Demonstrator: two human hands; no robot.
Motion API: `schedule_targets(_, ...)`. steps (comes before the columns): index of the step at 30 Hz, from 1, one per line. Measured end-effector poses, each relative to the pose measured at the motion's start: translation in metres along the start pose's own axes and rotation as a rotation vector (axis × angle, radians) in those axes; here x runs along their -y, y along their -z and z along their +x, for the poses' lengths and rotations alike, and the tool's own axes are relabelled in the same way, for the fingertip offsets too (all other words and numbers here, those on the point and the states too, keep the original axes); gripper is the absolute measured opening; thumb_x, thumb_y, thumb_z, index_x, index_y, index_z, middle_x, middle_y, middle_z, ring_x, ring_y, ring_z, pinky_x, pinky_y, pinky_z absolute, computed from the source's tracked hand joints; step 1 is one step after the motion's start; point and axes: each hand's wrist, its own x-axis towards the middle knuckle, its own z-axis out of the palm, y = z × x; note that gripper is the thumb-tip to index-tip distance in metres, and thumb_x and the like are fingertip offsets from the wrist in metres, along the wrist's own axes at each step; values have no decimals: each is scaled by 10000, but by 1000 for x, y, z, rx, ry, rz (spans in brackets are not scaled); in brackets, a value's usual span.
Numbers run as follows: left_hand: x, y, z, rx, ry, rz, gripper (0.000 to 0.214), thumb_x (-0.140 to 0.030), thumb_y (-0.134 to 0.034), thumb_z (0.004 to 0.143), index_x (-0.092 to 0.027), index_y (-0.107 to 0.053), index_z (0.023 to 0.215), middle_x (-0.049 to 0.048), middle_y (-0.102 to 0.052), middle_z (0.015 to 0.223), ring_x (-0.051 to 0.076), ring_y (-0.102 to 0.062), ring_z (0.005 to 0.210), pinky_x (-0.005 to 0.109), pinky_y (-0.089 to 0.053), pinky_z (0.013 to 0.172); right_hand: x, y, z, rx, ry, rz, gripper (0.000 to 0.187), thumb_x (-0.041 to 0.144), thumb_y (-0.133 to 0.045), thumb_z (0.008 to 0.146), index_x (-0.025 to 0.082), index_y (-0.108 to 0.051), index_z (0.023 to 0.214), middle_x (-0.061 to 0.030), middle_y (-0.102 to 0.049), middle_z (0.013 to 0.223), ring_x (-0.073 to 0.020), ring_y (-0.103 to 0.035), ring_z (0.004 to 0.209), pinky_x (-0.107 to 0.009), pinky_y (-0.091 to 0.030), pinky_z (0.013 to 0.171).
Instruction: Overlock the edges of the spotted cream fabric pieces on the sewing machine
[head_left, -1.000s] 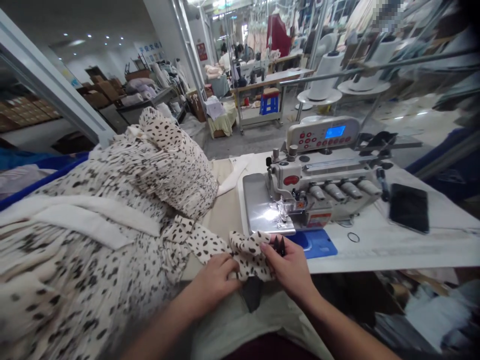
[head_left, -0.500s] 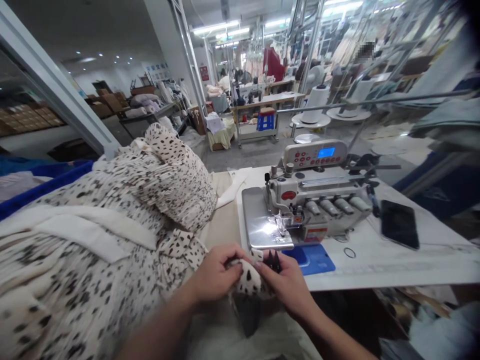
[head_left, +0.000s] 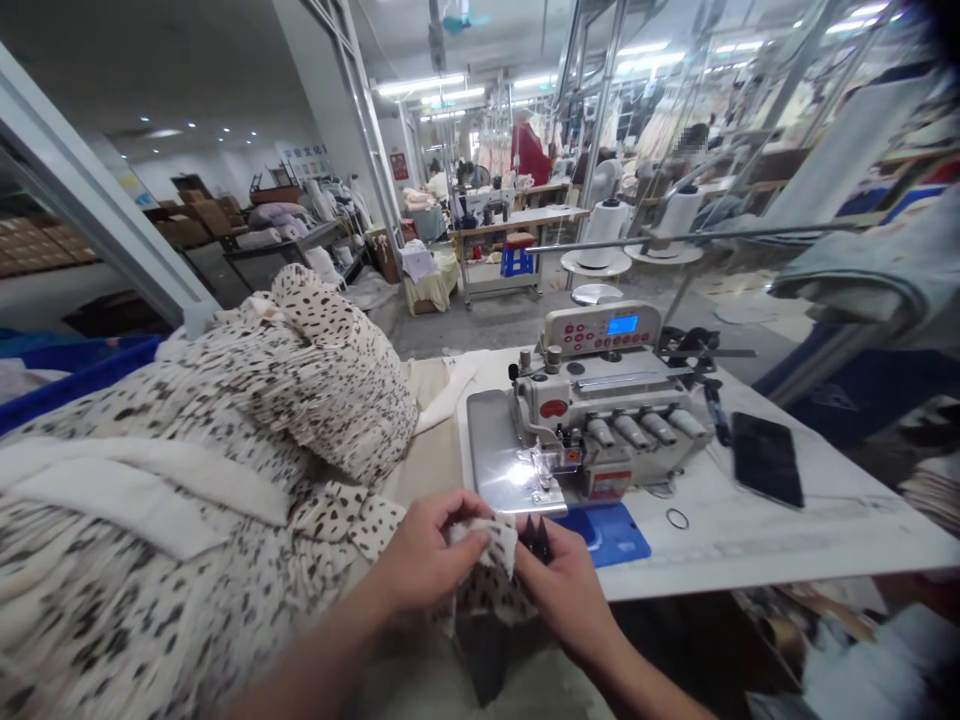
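Just in front of the overlock sewing machine (head_left: 555,400), my left hand (head_left: 427,555) pinches a piece of spotted cream fabric (head_left: 495,545) between thumb and fingers. Its raw edge faces up, and more of the cloth hangs below. Close on the right, my right hand (head_left: 559,580) holds black thread snips (head_left: 535,538), their two pointed tips upward and apart. The right thumb lies beside the fabric's edge; whether it touches the cloth I cannot tell. A large heap of gathered spotted fabric (head_left: 322,380) fills the left side.
White strips (head_left: 150,480) lie over the heap. On the white table (head_left: 720,550) are a dark tablet or phone (head_left: 766,460), a black ring (head_left: 677,519) and a blue pad (head_left: 607,535). Thread cones (head_left: 604,232) stand behind the machine. A blue crate (head_left: 82,380) is at far left.
The fabric between my hands has been turned, so its raw edge now shows upward. My right thumb has come away from the top of the cloth. The view has shifted slightly right and up.
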Motion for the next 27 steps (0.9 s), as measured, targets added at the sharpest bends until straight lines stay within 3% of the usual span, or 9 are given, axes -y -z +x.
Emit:
schedule_targets(2, -2, 0, 1, 7, 26, 14, 165, -305, -713, 796, -188, -707, 913, 16, -710, 895, 174, -634, 857, 258, -468, 802, 2, 0, 0, 3, 18, 2, 277, 418, -750, 830, 151, -768, 904, -33, -686, 784, -181, -570, 779, -236, -458, 704)
schedule_targets(6, -2, -4, 3, 5, 101, 17, 227, -355, -789, 730, -171, -672, 794, -5, -665, 773, 145, -579, 730, 234, -439, 677, 3, 0, 0, 20, 34, 8, 273, 420, -743, 837, 152, -766, 888, -24, -675, 775, -167, -547, 750, -228, -446, 683)
schedule_targets(12, -2, -5, 4, -33, 61, -25, 229, -366, -749, 778, -174, -629, 814, -10, -634, 767, 128, -553, 708, 220, -430, 646, 5, -1, -1, 17, 46, 2, 294, 432, -745, 834, 147, -761, 905, -27, -677, 800, -176, -552, 780, -241, -457, 716)
schedule_targets(21, -7, -5, 7, -8, 12, 31, 187, -341, -704, 811, -185, -664, 907, 18, -680, 854, 162, -618, 800, 249, -486, 737, 8, 2, 0, 41, 53, 39, 312, 447, -731, 848, 144, -762, 919, -31, -701, 795, -176, -588, 755, -240, -474, 704)
schedule_targets(27, -13, -4, 9, 41, -96, 153, 299, -266, -656, 832, -207, -670, 1124, 39, -685, 1005, 174, -615, 911, 268, -480, 831, 13, 7, 1, 88, 101, -30, 275, 398, -655, 899, 151, -768, 941, -33, -717, 827, -186, -612, 794, -250, -479, 737)
